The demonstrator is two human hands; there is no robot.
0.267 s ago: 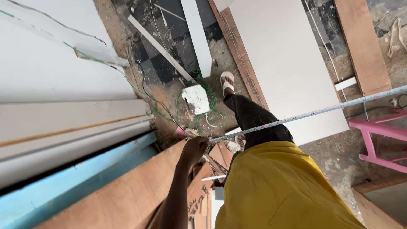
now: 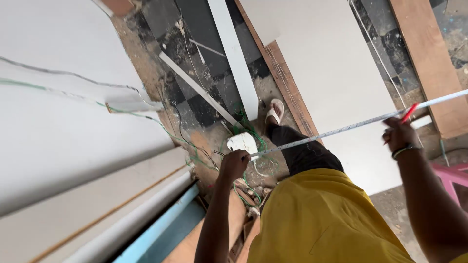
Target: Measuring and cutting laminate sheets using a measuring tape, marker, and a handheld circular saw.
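Left hand: one, closed on the near end of one tape measure. Right hand: one, closed on the tape farther along, with one red pencil. The tape is stretched taut between both hands above the floor. Below: one sandalled foot, tangled green wires, one white box. Beyond: one large white board, one white strip, one wooden plank.

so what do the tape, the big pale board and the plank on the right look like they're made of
The tape looks like thin metal: a stiff, pale graduated blade stretched between the left hand and right hand. The pale board looks like matt white laminated sheet. The plank seems bare brown wood or plywood, with visible grain.
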